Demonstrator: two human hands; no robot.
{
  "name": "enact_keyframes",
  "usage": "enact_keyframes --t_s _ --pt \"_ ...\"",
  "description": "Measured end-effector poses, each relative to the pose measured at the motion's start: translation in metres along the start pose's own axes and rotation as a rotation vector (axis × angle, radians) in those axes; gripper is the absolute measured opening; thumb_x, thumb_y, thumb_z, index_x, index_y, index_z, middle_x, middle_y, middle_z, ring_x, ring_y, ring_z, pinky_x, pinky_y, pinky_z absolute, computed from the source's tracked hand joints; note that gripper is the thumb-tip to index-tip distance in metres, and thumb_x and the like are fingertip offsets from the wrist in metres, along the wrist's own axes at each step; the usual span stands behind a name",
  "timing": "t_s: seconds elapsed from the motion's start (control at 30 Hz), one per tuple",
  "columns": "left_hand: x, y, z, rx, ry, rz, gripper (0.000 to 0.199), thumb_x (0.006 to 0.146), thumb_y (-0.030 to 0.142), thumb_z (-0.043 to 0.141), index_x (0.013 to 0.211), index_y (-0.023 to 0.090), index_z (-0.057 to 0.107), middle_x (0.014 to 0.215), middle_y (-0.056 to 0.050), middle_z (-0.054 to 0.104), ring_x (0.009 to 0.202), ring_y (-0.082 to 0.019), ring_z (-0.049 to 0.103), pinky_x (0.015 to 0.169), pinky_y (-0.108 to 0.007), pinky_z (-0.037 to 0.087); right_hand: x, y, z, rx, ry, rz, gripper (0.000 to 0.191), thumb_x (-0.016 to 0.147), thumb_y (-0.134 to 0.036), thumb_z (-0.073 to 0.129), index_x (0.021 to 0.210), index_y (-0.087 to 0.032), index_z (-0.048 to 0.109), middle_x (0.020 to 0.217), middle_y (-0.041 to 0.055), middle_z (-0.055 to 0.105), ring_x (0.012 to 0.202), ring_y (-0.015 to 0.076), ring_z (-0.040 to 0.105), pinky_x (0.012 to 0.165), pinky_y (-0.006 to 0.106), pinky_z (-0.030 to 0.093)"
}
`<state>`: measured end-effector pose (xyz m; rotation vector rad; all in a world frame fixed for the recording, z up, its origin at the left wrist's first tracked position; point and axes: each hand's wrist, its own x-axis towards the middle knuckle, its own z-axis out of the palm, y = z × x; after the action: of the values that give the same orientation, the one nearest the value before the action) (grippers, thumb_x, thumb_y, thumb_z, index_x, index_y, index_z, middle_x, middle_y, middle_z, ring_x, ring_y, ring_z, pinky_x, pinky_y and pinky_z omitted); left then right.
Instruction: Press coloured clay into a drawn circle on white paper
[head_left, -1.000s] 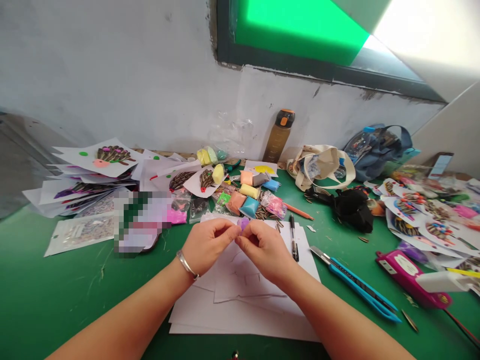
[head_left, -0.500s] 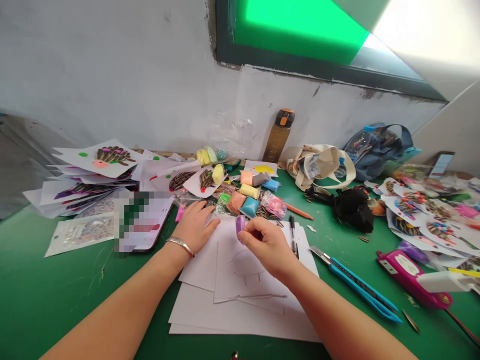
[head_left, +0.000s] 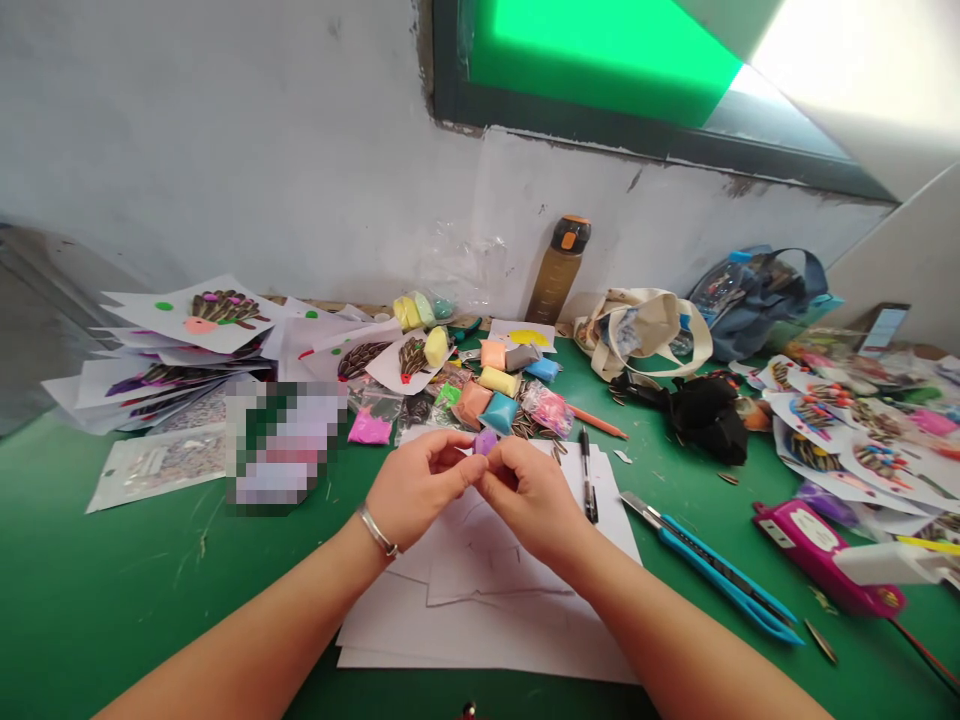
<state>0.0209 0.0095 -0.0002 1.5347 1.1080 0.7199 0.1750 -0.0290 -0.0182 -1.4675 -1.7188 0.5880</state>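
Lump [head_left: 486, 442]: purple, left of the pen [head_left: 586, 465] in my head view; likely light, soft, easily dented.
Left hand [head_left: 424, 485]: I see fingers and thumb closed on the lump.
Right hand [head_left: 531, 495]: pinching it too, nearer the pen.
Pinch: I'd take its edges, gently.

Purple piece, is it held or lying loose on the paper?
Held: the left hand and right hand meet around the purple piece, which shows between their fingers.
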Motion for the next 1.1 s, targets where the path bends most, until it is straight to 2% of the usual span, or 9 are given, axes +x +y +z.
enact_keyframes --t_s 0.23,0.33,0.43,0.53,0.63,0.7,0.83,0.93,1.1 --pt "-0.0005 0.0042 -0.0021 -0.033 -0.067 -0.062 0.021 0.076 0.036 0.057 0.067 0.016 0.058 0.056 0.002 0.058 0.052 -0.012 0.055 0.052 -0.025 0.045 0.0009 -0.0006 0.0000 0.030 -0.072 0.027 0.019 0.079 -0.020 0.062 0.064 -0.019 0.051 0.064 -0.0035 0.053 0.062 0.0115 0.047 0.057 0.023 0.033" --pt "-0.0001 0.0027 -0.0025 -0.012 -0.068 -0.049 0.018 0.075 0.031 0.056 0.063 0.017 0.055 0.053 0.003 0.055 0.050 -0.011 0.052 0.050 -0.024 0.042 0.0011 -0.0007 0.0010 0.128 -0.112 0.099 0.019 0.078 -0.025 0.064 0.064 -0.019 0.053 0.064 -0.0035 0.054 0.063 0.0114 0.047 0.056 0.023 0.033" --pt "0.0001 0.0023 -0.0028 -0.047 -0.074 -0.050 0.018 0.074 0.031 0.055 0.062 0.017 0.053 0.053 0.004 0.054 0.049 -0.010 0.050 0.049 -0.023 0.040 0.0024 -0.0011 -0.0004 0.347 -0.186 0.217 0.016 0.077 -0.030 0.064 0.069 -0.018 0.056 0.067 -0.0026 0.056 0.064 0.0116 0.048 0.057 0.023 0.035" --pt "-0.0010 0.0033 -0.0018 -0.112 -0.100 -0.060 0.018 0.074 0.031 0.055 0.064 0.017 0.053 0.055 0.003 0.056 0.050 -0.010 0.050 0.050 -0.023 0.041 0.0041 -0.0023 -0.0037 0.575 -0.256 0.284 0.011 0.077 -0.024 0.059 0.069 -0.017 0.057 0.067 -0.0019 0.058 0.064 0.0112 0.050 0.059 0.023 0.038" --pt "-0.0026 0.0042 0.0001 -0.108 -0.109 -0.029 0.016 0.073 0.030 0.055 0.064 0.017 0.053 0.057 0.003 0.056 0.050 -0.009 0.048 0.049 -0.022 0.041 0.0045 -0.0040 -0.0044 0.676 -0.237 0.303 0.013 0.074 -0.017 0.056 0.062 -0.017 0.052 0.061 -0.0032 0.053 0.061 0.0106 0.048 0.059 0.023 0.037" --pt "-0.0031 0.0043 0.0014 -0.062 -0.069 0.015 0.015 0.072 0.029 0.054 0.062 0.017 0.053 0.056 0.004 0.052 0.050 -0.009 0.045 0.048 -0.021 0.038 0.0037 -0.0056 -0.0024 0.600 -0.147 0.292 0.012 0.072 -0.015 0.054 0.060 -0.018 0.050 0.059 -0.0041 0.050 0.059 0.0102 0.045 0.056 0.023 0.035" --pt "-0.0036 0.0036 0.0032 0.031 0.026 0.110 0.018 0.072 0.027 0.052 0.057 0.018 0.050 0.054 0.005 0.046 0.051 -0.008 0.040 0.048 -0.020 0.034 0.0016 -0.0090 0.0022 0.280 0.044 0.204 0.013 0.072 -0.014 0.053 0.060 -0.018 0.050 0.059 -0.0046 0.046 0.058 0.0101 0.040 0.053 0.023 0.031" --pt "-0.0044 0.0039 0.0029 0.057 0.030 0.099 0.020 0.075 0.029 0.052 0.058 0.018 0.050 0.055 0.005 0.047 0.052 -0.009 0.041 0.049 -0.021 0.035 0.0004 -0.0092 0.0015 0.208 0.042 0.118 0.013 0.075 -0.015 0.052 0.063 -0.018 0.052 0.062 -0.0038 0.049 0.060 0.0105 0.043 0.056 0.023 0.033" --pt "-0.0043 0.0062 -0.0017 0.064 -0.079 0.028 0.031 0.076 0.045 0.058 0.064 0.017 0.055 0.059 0.003 0.053 0.053 -0.011 0.048 0.050 -0.023 0.040 -0.0007 -0.0059 -0.0035 0.132 0.029 -0.046 0.013 0.079 -0.016 0.054 0.066 -0.018 0.055 0.065 -0.0031 0.051 0.062 0.0100 0.045 0.058 0.022 0.034"
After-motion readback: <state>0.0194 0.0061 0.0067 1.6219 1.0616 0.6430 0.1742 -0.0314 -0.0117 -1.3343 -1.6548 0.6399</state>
